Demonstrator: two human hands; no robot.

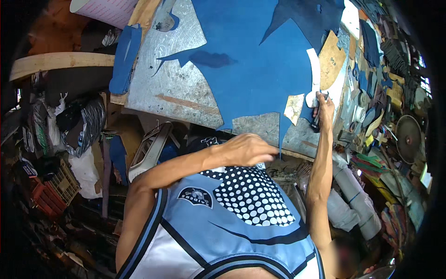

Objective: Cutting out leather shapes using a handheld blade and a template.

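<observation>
A person (320,172) in a blue-and-white jersey (186,232) works at a metal-topped table (176,88), a large blue sheet (260,83) spread from the top of the frame to its centre. The right hand (326,110), right of centre, is closed around a dark handle (316,123), its fingertips at the lower end of a curved white strip (314,69) lying along the sheet's right side. The left hand (248,149), at the centre of the frame, is by the table's front edge with fingers curled in; whether it grips anything cannot be told. Near its fingertips, a narrow tip of the blue sheet runs down over that edge. Just left of the right hand lies a small pale scrap (293,109), and a brown card (332,60) sits beside the white strip at upper right, below a darker blue piece (302,16). A dark patch (213,59) shows on the sheet at upper centre. Folded blue pieces (124,60) rest along the table's left edge at upper left. A red crate (46,195) stands at lower left, a fan (409,139) at far right, and pale rolls (355,200) at lower right
</observation>
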